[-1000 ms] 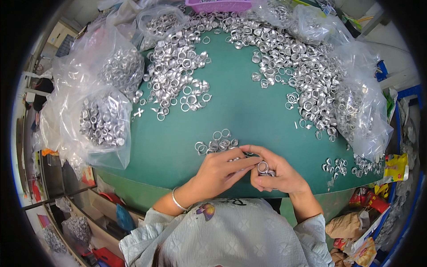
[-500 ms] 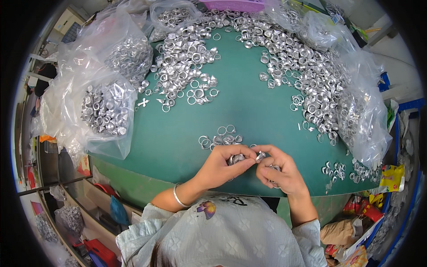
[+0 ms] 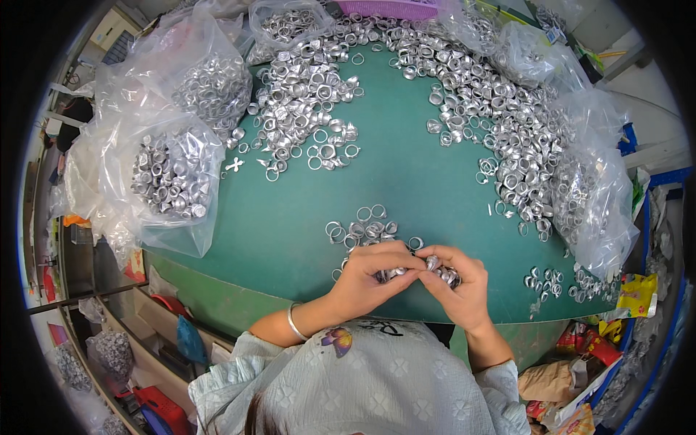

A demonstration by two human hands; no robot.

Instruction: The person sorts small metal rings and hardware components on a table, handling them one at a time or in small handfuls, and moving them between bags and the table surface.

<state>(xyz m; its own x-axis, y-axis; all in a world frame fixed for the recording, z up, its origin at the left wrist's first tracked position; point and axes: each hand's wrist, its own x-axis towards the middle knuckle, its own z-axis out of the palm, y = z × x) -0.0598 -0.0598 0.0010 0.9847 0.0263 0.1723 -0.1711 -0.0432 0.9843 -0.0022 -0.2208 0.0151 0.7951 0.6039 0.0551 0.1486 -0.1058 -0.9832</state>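
A cluster of small silver rings [image 3: 417,270] is pinched between the left hand [image 3: 370,279] and right hand [image 3: 464,286], both grips closed on it. It is held just above the green counter [image 3: 406,188], beside a loose ring pile [image 3: 362,232]

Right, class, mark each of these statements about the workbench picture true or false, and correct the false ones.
1. Both hands meet over a small cluster of silver rings at the near edge of the table. True: the left hand and right hand pinch rings from the small cluster on the green table.
2. The table top is red. False: it is green.
3. A clear plastic bag of metal parts lies at the person's left. True: the bag sits on the table's left edge.
4. The left wrist is bare. False: it wears a thin bracelet.
5. The far side of the table is bare. False: a large heap of rings covers it.
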